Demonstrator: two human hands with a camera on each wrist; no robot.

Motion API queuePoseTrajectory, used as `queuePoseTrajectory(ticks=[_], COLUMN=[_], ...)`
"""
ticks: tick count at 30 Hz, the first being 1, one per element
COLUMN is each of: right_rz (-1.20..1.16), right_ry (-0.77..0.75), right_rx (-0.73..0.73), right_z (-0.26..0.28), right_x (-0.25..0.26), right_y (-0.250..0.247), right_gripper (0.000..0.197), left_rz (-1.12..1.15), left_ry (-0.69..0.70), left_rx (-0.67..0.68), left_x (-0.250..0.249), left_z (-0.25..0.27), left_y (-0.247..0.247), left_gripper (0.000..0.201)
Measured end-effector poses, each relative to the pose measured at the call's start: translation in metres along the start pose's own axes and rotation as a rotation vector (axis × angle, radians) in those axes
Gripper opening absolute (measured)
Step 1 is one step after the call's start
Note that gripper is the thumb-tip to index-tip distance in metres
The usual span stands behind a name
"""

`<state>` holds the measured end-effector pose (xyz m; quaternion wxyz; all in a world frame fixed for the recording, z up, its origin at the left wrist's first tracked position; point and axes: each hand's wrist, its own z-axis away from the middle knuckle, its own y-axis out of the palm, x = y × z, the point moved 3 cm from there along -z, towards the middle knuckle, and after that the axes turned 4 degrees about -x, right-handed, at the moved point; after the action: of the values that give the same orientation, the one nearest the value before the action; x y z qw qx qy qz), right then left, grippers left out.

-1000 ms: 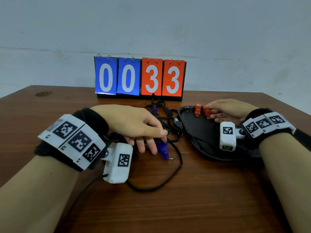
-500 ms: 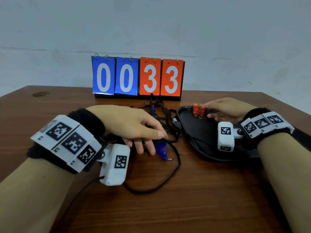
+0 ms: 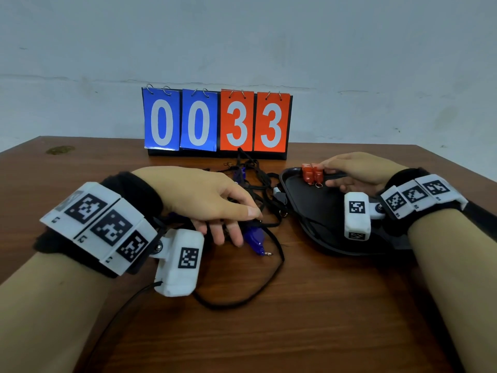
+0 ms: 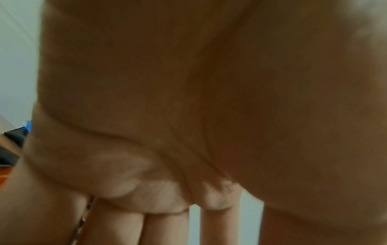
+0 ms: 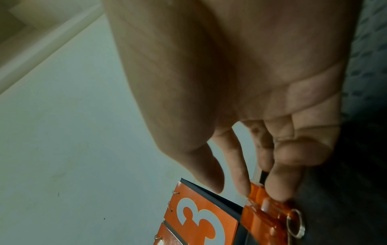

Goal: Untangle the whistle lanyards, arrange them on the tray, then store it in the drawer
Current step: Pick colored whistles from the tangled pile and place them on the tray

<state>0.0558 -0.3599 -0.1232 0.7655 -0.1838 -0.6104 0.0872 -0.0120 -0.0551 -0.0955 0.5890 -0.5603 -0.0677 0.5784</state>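
Note:
A tangle of black lanyards (image 3: pixel 258 189) lies on the wooden table left of the black tray (image 3: pixel 309 208). My left hand (image 3: pixel 236 224) rests on the tangle with its fingers fairly straight, touching a blue whistle (image 3: pixel 254 236). A second purple whistle (image 3: pixel 238 175) sits farther back in the cords. My right hand (image 3: pixel 326 170) pinches two orange whistles (image 3: pixel 312 173) with a key ring at the tray's far rim. In the right wrist view my thumb and fingertips (image 5: pixel 278 187) hold the orange whistle (image 5: pixel 266 213). The left wrist view shows mostly palm and straight fingers (image 4: pixel 163 228).
A flip scoreboard (image 3: pixel 217 122) reading 0033 stands at the back of the table against the wall. A small white-and-black piece (image 3: pixel 279 195) lies in the cords by the tray's left rim. A loop of black cord (image 3: pixel 242 302) curves toward the front.
The orange whistles now sit upright and side by side in my right fingers instead of angled apart. My left hand has stayed on the tangle.

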Motion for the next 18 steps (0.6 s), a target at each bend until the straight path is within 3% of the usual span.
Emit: queuePoseTrajectory(ticks=[6, 18], right_rz=[0.022, 0.052], right_ry=[0.005, -0.024], right_rx=[-0.009, 0.05], right_z=[0.003, 0.01], right_x=[0.003, 0.011], right_y=[0.004, 0.006], right_gripper=[0.01, 0.018], left_rz=[-0.044, -0.002], left_ry=[-0.001, -0.026], left_rx=[-0.021, -0.057], left_x=[0.0, 0.003], left_z=[-0.001, -0.004], left_y=[0.001, 0.001], left_gripper=[0.039, 0.033])
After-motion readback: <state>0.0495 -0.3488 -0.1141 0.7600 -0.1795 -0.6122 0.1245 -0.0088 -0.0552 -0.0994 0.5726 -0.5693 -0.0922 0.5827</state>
